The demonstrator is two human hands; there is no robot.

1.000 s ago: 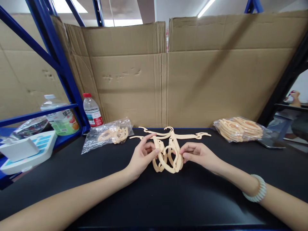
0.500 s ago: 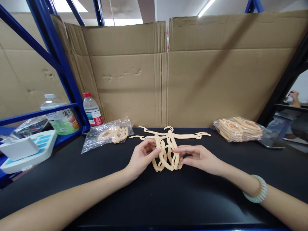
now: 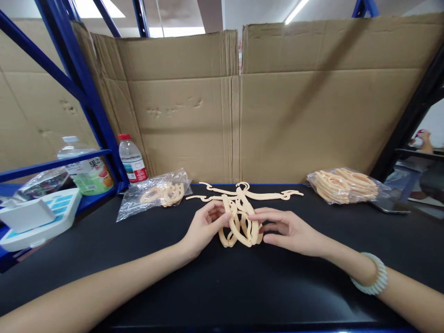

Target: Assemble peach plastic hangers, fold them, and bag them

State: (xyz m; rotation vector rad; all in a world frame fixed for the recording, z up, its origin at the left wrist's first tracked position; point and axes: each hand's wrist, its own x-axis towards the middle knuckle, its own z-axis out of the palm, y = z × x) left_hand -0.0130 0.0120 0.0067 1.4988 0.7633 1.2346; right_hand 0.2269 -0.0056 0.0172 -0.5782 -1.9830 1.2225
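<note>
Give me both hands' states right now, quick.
Left hand: closed, pinching the beige plastic pieces.
Right hand: fingers extended, tips touching the same pieces; grip cannot be told.

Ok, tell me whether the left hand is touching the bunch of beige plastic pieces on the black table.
Touching. The head view shows the left hand with its fingertips pressed against the left side of the beige plastic pieces, no gap between them.
</note>
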